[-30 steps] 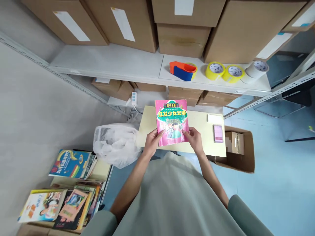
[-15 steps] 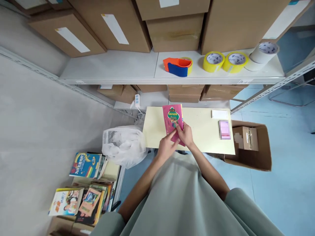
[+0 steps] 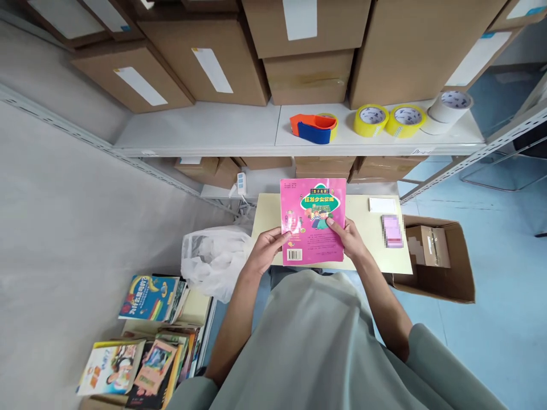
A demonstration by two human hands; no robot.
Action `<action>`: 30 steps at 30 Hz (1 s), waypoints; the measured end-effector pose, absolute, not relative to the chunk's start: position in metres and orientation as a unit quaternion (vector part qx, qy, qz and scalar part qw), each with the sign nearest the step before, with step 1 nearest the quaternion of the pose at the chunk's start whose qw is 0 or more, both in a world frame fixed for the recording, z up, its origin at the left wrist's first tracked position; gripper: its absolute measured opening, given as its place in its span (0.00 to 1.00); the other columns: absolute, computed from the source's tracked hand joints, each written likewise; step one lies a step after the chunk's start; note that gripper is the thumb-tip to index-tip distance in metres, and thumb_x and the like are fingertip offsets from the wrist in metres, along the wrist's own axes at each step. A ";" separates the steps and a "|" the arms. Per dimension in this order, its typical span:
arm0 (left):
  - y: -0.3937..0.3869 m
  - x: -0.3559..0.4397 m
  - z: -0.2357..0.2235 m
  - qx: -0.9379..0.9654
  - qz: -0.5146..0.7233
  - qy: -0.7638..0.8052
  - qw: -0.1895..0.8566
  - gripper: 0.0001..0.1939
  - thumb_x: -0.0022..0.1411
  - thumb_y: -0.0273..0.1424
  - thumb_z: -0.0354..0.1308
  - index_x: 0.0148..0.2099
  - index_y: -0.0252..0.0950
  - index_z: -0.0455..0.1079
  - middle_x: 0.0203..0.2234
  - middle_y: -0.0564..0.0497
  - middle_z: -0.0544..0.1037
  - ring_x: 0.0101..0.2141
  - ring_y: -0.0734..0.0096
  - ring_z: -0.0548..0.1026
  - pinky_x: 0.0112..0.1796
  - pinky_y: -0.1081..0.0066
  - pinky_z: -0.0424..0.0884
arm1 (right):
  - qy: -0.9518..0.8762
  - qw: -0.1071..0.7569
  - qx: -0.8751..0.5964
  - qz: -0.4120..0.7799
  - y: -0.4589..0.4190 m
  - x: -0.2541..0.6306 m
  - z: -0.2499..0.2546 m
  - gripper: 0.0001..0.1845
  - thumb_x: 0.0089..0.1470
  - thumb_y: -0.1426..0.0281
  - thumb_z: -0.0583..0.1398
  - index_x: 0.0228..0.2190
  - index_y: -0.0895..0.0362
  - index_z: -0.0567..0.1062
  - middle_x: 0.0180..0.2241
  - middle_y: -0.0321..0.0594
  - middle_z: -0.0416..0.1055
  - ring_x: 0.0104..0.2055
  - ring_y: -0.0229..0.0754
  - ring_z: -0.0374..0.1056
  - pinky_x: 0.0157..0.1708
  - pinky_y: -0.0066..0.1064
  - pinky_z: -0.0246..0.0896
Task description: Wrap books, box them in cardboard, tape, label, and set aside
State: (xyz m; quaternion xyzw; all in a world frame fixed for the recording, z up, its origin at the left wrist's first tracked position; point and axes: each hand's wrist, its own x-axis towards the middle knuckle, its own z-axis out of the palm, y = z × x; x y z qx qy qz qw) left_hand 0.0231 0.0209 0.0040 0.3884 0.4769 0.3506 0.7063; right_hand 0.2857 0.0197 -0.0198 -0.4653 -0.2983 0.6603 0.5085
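I hold a pink paperback book (image 3: 313,219) flat in front of me, above a pale yellow table (image 3: 367,233). Its back cover faces up, with a barcode near the lower left corner. My left hand (image 3: 267,249) grips the book's left edge, thumb on the cover. My right hand (image 3: 349,236) grips its right edge, thumb on the cover too.
A white card (image 3: 382,205) and a pink pad (image 3: 392,230) lie on the table's right part. An open cardboard box (image 3: 440,259) stands at the right, a white plastic bag (image 3: 213,259) at the left. Book stacks (image 3: 145,330) lie lower left. Tape rolls (image 3: 387,120) and a dispenser (image 3: 314,126) sit on the shelf.
The book was front side up, then turned on edge, and now lies with its back cover up. Both hands have returned to its side edges.
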 end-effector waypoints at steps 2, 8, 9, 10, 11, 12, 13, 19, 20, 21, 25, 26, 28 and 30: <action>0.020 0.022 0.006 0.394 0.353 0.480 0.700 0.30 0.58 0.53 0.80 0.53 0.38 0.87 0.45 0.44 0.90 0.44 0.55 0.88 0.44 0.63 0.83 | -0.313 0.506 -0.464 0.656 0.021 0.286 -0.017 0.31 0.48 0.42 0.79 0.39 0.52 0.84 0.40 0.41 0.88 0.40 0.52 0.84 0.42 0.41 0.81; 0.018 0.020 0.008 0.388 0.372 0.488 0.688 0.32 0.56 0.53 0.81 0.54 0.37 0.87 0.46 0.43 0.90 0.43 0.52 0.88 0.44 0.59 0.84 | -0.345 0.481 -0.472 0.654 0.027 0.285 -0.017 0.33 0.51 0.39 0.76 0.43 0.52 0.84 0.45 0.45 0.88 0.46 0.56 0.84 0.46 0.44 0.82; 0.018 0.021 0.007 0.388 0.374 0.490 0.685 0.32 0.56 0.53 0.81 0.54 0.37 0.87 0.45 0.43 0.90 0.43 0.52 0.88 0.44 0.59 0.84 | -0.353 0.472 -0.479 0.650 0.030 0.285 -0.019 0.34 0.52 0.38 0.75 0.44 0.53 0.84 0.47 0.46 0.88 0.49 0.58 0.84 0.48 0.46 0.82; 0.018 0.021 0.007 0.391 0.378 0.491 0.681 0.32 0.56 0.53 0.80 0.54 0.37 0.87 0.45 0.43 0.90 0.43 0.51 0.88 0.45 0.59 0.84 | -0.364 0.466 -0.490 0.640 0.033 0.284 -0.022 0.35 0.53 0.37 0.74 0.46 0.53 0.84 0.50 0.48 0.87 0.52 0.60 0.84 0.51 0.48 0.82; 0.018 0.022 0.006 0.397 0.382 0.494 0.672 0.32 0.56 0.54 0.80 0.53 0.36 0.87 0.45 0.43 0.90 0.43 0.51 0.87 0.45 0.59 0.84 | -0.377 0.468 -0.507 0.619 0.036 0.283 -0.025 0.37 0.53 0.37 0.74 0.48 0.53 0.83 0.54 0.50 0.86 0.56 0.62 0.82 0.55 0.50 0.81; 0.019 0.023 0.006 0.408 0.388 0.498 0.659 0.31 0.57 0.54 0.79 0.53 0.36 0.87 0.44 0.43 0.90 0.43 0.51 0.87 0.45 0.59 0.83 | -0.387 0.476 -0.528 0.587 0.039 0.282 -0.029 0.39 0.52 0.36 0.73 0.50 0.54 0.83 0.58 0.52 0.84 0.61 0.63 0.80 0.59 0.53 0.79; 0.020 0.025 0.005 0.425 0.393 0.505 0.641 0.31 0.58 0.55 0.78 0.52 0.36 0.87 0.44 0.43 0.90 0.43 0.51 0.87 0.45 0.60 0.83 | -0.394 0.488 -0.550 0.551 0.041 0.279 -0.032 0.42 0.51 0.35 0.73 0.53 0.54 0.83 0.62 0.54 0.81 0.65 0.65 0.77 0.63 0.55 0.77; 0.015 0.058 -0.001 0.579 0.325 0.612 0.431 0.22 0.74 0.49 0.64 0.51 0.37 0.88 0.37 0.46 0.90 0.42 0.54 0.87 0.44 0.67 0.78 | -0.432 0.478 -0.543 0.537 0.028 0.236 -0.036 0.51 0.50 0.36 0.73 0.63 0.55 0.77 0.67 0.58 0.76 0.66 0.63 0.76 0.57 0.50 0.81; 0.012 0.065 -0.003 0.597 0.298 0.628 0.401 0.19 0.75 0.46 0.64 0.51 0.39 0.88 0.36 0.45 0.90 0.42 0.52 0.87 0.45 0.65 0.77 | -0.447 0.469 -0.536 0.541 0.023 0.230 -0.035 0.47 0.52 0.37 0.72 0.62 0.54 0.78 0.64 0.55 0.79 0.63 0.60 0.78 0.53 0.46 0.82; 0.008 0.073 -0.005 0.609 0.277 0.636 0.383 0.16 0.74 0.43 0.65 0.52 0.41 0.89 0.37 0.43 0.90 0.43 0.50 0.88 0.46 0.64 0.77 | -0.459 0.463 -0.535 0.538 0.020 0.226 -0.034 0.41 0.55 0.38 0.71 0.59 0.53 0.79 0.58 0.52 0.82 0.58 0.57 0.80 0.48 0.42 0.82; -0.001 0.081 -0.023 0.603 0.298 0.559 0.484 0.21 0.66 0.42 0.74 0.60 0.46 0.86 0.50 0.41 0.89 0.50 0.44 0.87 0.54 0.56 0.80 | -0.462 0.471 -0.571 0.488 0.020 0.234 -0.039 0.27 0.62 0.41 0.67 0.36 0.53 0.80 0.32 0.39 0.81 0.35 0.46 0.76 0.35 0.34 0.73; 0.001 0.076 -0.030 0.582 0.319 0.531 0.527 0.25 0.64 0.44 0.76 0.61 0.45 0.85 0.54 0.42 0.88 0.53 0.44 0.87 0.57 0.54 0.80 | -0.456 0.478 -0.574 0.483 0.023 0.240 -0.042 0.28 0.62 0.40 0.67 0.32 0.53 0.79 0.29 0.38 0.79 0.32 0.44 0.73 0.34 0.34 0.71; 0.012 0.060 -0.044 0.522 0.360 0.518 0.574 0.30 0.61 0.47 0.77 0.62 0.42 0.84 0.61 0.41 0.85 0.59 0.44 0.84 0.64 0.50 0.77 | -0.443 0.484 -0.567 0.498 0.030 0.254 -0.046 0.30 0.60 0.38 0.67 0.31 0.53 0.78 0.29 0.37 0.79 0.31 0.43 0.71 0.33 0.34 0.70; 0.029 0.039 -0.055 0.465 0.399 0.567 0.550 0.34 0.57 0.49 0.80 0.61 0.39 0.83 0.66 0.38 0.81 0.67 0.42 0.78 0.70 0.48 0.70 | -0.424 0.479 -0.545 0.542 0.034 0.264 -0.046 0.31 0.58 0.37 0.69 0.34 0.53 0.80 0.31 0.37 0.81 0.33 0.45 0.73 0.34 0.34 0.71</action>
